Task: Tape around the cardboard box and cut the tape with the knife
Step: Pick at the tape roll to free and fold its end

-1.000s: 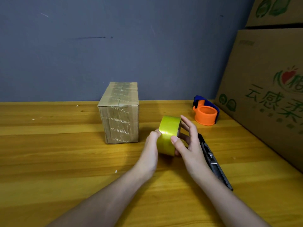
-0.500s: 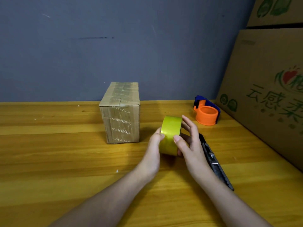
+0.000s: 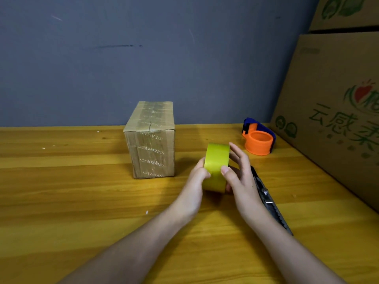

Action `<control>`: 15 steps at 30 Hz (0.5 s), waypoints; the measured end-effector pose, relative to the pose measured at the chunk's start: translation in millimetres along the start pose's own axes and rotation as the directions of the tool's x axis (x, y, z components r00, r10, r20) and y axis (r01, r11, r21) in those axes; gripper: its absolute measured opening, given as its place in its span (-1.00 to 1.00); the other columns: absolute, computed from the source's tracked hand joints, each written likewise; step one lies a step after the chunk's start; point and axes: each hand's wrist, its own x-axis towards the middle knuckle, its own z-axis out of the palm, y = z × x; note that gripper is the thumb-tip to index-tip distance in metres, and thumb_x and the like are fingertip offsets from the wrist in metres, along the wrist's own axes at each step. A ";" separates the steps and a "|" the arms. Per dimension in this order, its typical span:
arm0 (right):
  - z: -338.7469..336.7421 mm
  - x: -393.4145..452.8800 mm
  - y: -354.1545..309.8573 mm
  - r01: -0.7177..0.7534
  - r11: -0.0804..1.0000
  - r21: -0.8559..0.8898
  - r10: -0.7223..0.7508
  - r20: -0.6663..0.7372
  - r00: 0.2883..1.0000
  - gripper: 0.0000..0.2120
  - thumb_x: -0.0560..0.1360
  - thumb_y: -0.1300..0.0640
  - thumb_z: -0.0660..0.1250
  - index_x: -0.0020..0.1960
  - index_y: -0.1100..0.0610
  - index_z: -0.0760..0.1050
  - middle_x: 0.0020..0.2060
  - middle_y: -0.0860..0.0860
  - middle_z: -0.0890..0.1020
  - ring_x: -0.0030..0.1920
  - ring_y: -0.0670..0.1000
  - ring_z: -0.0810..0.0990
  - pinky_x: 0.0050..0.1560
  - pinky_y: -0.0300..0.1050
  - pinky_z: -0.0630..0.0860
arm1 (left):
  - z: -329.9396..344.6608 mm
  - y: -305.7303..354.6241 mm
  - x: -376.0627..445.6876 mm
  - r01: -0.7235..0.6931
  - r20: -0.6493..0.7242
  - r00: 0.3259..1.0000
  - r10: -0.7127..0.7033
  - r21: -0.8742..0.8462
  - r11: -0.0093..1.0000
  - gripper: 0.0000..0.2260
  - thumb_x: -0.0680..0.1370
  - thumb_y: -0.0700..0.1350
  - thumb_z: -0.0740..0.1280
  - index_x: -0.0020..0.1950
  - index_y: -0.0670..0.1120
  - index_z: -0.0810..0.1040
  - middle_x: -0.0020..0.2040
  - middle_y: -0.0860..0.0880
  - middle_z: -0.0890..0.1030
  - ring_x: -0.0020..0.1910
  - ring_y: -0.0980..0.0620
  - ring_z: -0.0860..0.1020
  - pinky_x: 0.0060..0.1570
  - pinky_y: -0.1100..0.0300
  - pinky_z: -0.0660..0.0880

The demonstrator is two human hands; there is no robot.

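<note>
The yellow-green roll of tape (image 3: 217, 167) stands on edge on the wooden tabletop (image 3: 61, 201), gripped by both hands: left hand (image 3: 195, 185) at 9 o'clock, right hand (image 3: 239, 177) at 3 o'clock. The taped brown cardboard box (image 3: 151, 140) stands at 10 o'clock of the roll, apart. The black utility knife (image 3: 268, 199) lies beside the right wrist, apparently untouched.

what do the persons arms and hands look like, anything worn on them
Both forearms are bare up to the frame's lower edge: no sleeves show. The left hand and right hand wear no gloves, and no rings, watch or bracelet are visible on the fingers or wrists. The right thumbnail is short and unpainted. No marks or bandages can be made out.
</note>
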 end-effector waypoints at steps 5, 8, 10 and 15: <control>-0.9 4.2 -1.4 -0.086 0.992 0.094 0.089 -0.029 0.996 -0.31 0.24 -0.26 0.17 0.36 -0.14 0.25 0.21 -0.14 0.48 0.06 -0.44 0.47 0.09 -0.49 0.42 | -5.0 -18.0 -4.1 -0.161 0.012 0.985 0.173 0.431 0.888 -0.69 0.33 -0.01 0.37 0.04 -0.01 0.47 -0.13 0.10 0.61 -0.17 0.16 0.55 -0.03 0.11 0.54; -4.2 1.8 -3.5 -0.064 0.981 -0.185 0.065 -0.002 0.998 -0.38 0.38 -0.29 0.09 0.41 -0.17 0.22 0.33 -0.16 0.37 0.24 -0.38 0.35 0.34 -0.33 0.30 | -3.5 -20.3 -6.3 -0.160 -0.040 0.976 0.212 0.524 0.837 -0.62 0.33 0.02 0.40 0.10 0.00 0.43 -0.10 0.08 0.62 -0.13 0.05 0.58 -0.01 -0.06 0.54; -8.4 0.7 -5.3 0.092 0.910 -0.405 -0.096 0.011 0.995 -0.50 0.50 -0.20 0.10 0.42 -0.16 0.24 0.35 -0.18 0.36 0.35 -0.24 0.30 0.39 -0.09 0.30 | -4.2 -17.5 -5.1 -0.158 -0.066 0.969 0.236 0.572 0.805 -0.55 0.32 0.04 0.38 0.16 -0.01 0.39 -0.10 0.10 0.59 -0.12 0.03 0.57 -0.01 -0.07 0.54; -13.9 2.0 -14.7 0.380 0.747 -0.545 -0.405 0.080 0.911 -0.69 0.51 -0.01 0.27 0.24 -0.04 0.50 0.21 -0.13 0.50 0.24 -0.16 0.43 0.26 -0.12 0.41 | -8.6 -17.6 -2.3 -0.157 -0.063 0.953 0.297 0.735 0.659 -0.51 0.29 0.05 0.31 0.20 -0.01 0.36 -0.13 -0.06 0.59 -0.14 -0.16 0.56 -0.13 -0.08 0.53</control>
